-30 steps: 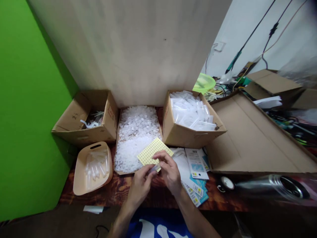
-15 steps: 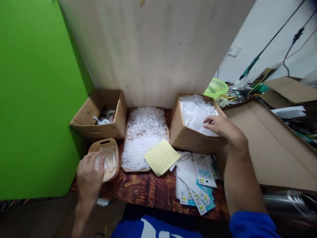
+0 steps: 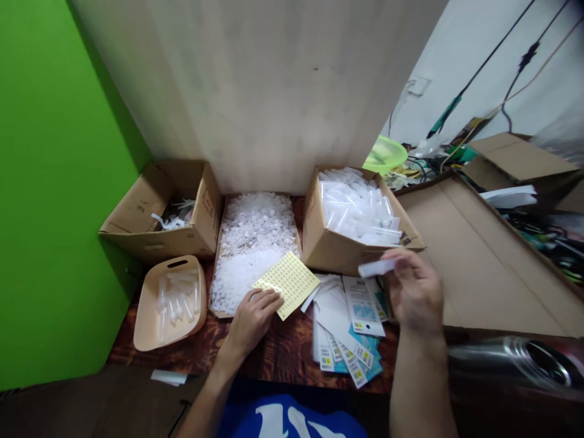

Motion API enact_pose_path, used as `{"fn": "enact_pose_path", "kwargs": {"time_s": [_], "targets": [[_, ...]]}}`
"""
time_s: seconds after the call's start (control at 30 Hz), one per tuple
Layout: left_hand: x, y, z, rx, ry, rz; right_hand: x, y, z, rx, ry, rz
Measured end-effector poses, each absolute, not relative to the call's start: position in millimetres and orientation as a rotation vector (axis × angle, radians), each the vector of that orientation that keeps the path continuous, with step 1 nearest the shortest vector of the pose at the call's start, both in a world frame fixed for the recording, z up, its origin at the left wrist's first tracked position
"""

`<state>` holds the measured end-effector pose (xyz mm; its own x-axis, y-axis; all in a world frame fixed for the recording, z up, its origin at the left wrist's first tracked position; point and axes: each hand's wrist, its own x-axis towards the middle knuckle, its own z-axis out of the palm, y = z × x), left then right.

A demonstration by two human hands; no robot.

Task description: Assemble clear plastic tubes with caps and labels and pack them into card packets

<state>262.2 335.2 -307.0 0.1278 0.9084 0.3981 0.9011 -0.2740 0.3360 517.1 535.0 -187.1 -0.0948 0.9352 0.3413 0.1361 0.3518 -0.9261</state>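
Note:
My right hand [image 3: 416,292] pinches a translucent plastic tube [image 3: 376,267] in front of the right cardboard box [image 3: 342,258], which is heaped with similar tubes. My left hand [image 3: 256,319] lies over the near end of a shallow tray [image 3: 300,234] full of small clear-white plastic pieces [image 3: 255,225]. Its fingers are stretched out, touching the left edge of a yellow sheet of small round stickers [image 3: 289,283]; what is under the fingertips is hidden. To the left, a beige basket [image 3: 146,316] holds several clear tubes [image 3: 177,304].
Printed cards [image 3: 362,310] lie fanned out on the wooden table [image 3: 219,344] before the right box. Another cardboard box [image 3: 137,240] with scraps stands at the left. A green panel [image 3: 55,213], a metal cylinder [image 3: 497,365] and a large open carton [image 3: 456,243] flank the table.
My left hand has left the beige basket and moved right to the sticker sheet and tray. My right hand has come out of the right box toward me with a tube. The view has shifted slightly.

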Motion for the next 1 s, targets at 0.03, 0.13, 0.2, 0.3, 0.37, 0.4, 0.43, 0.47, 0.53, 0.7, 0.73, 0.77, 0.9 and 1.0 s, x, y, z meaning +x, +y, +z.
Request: {"fn": "enact_pose_path", "kwargs": {"time_s": [0.03,0.13,0.2,0.3,0.37,0.4,0.43,0.47,0.53,0.7,0.73,0.77,0.9,1.0], "targets": [[261.9,335.4,-304.6,2.348,1.914,0.892,514.6,520.6,-198.0,-0.966,-1.423,1.092],[263.7,333.2,-295.3,2.314,2.035,1.065,496.2,476.1,-234.7,-0.886,-1.187,1.576],[265.6,330.4,-288.9,2.274,2.111,1.19,478.7,448.4,-256.5,-0.89,-1.065,1.885],[266.1,327.2,-281.3,2.233,2.198,1.243,453.8,417.5,-277.0,-0.849,-0.962,2.248],[264.9,326.9,-278.4,2.28,2.205,1.165,441.6,406.5,-282.1,-0.796,-1.01,2.359],[264.3,327.1,-277.6,2.321,2.194,1.113,437.0,403.9,-283.0,-0.769,-1.067,2.372],[263.9,327.3,-277.2,2.357,2.181,1.064,433.5,402.8,-283.3,-0.749,-1.131,2.355],[263.8,327.4,-277.0,2.38,2.173,1.022,431.0,403.1,-283.5,-0.738,-1.198,2.32],[264.5,326.8,-277.0,2.393,2.153,0.958,428.7,405.8,-284.6,-0.745,-1.328,2.236],[269.3,322.7,-277.4,2.416,2.098,0.908,434.4,411.9,-290.7,-0.767,-1.468,2.149],[270.1,322.1,-277.8,2.421,2.097,0.914,436.0,411.8,-291.7,-0.76,-1.475,2.152],[270.9,321.8,-278.3,2.425,2.095,0.919,437.2,411.4,-292.5,-0.756,-1.482,2.151],[273.5,322.2,-280.2,2.371,2.077,0.967,437.9,408.4,-296.0,-0.776,-1.467,2.139],[276.1,322.3,-278.5,2.223,1.986,1.101,436.6,408.1,-298.8,-0.776,-1.398,2.147]]}}
